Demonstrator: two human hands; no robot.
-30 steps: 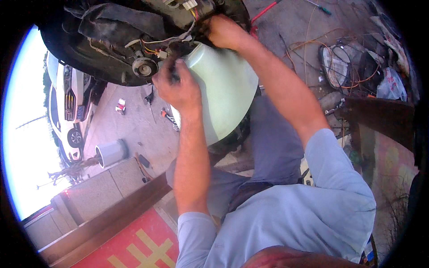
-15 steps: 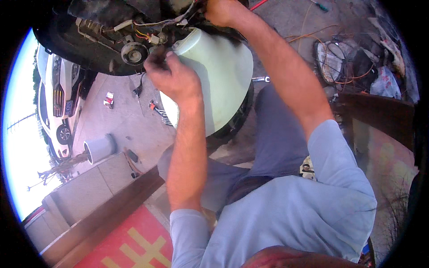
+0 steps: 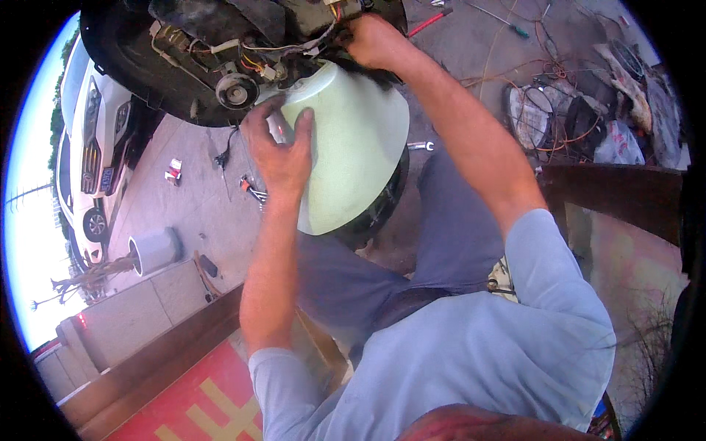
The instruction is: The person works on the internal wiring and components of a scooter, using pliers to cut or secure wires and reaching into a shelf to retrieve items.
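Observation:
My left hand (image 3: 281, 143) grips the upper left edge of a pale green curved panel (image 3: 357, 147), thumb on its face and fingers at the rim. Above it hangs a dark plastic housing (image 3: 136, 51) carrying loose wires, white connectors and a round metal part (image 3: 235, 91). My right hand (image 3: 368, 44) reaches in among the wiring at the housing's right side, above the panel; its fingertips are bent and what they hold is hidden. A black tyre (image 3: 384, 206) shows beneath the panel.
A wrench (image 3: 421, 146), a screwdriver (image 3: 515, 29) and tangled cables with scrap (image 3: 529, 117) lie right. To the left are a white car (image 3: 99, 147), a planter (image 3: 154, 251), a small red-and-white packet (image 3: 173, 171) and a low wall (image 3: 162, 298). A dark metal beam (image 3: 618, 198) stands at right.
My left hand has slid slightly down the panel's edge, its thumb now on the green face. My right hand stays among the wiring. The view has shifted slightly.

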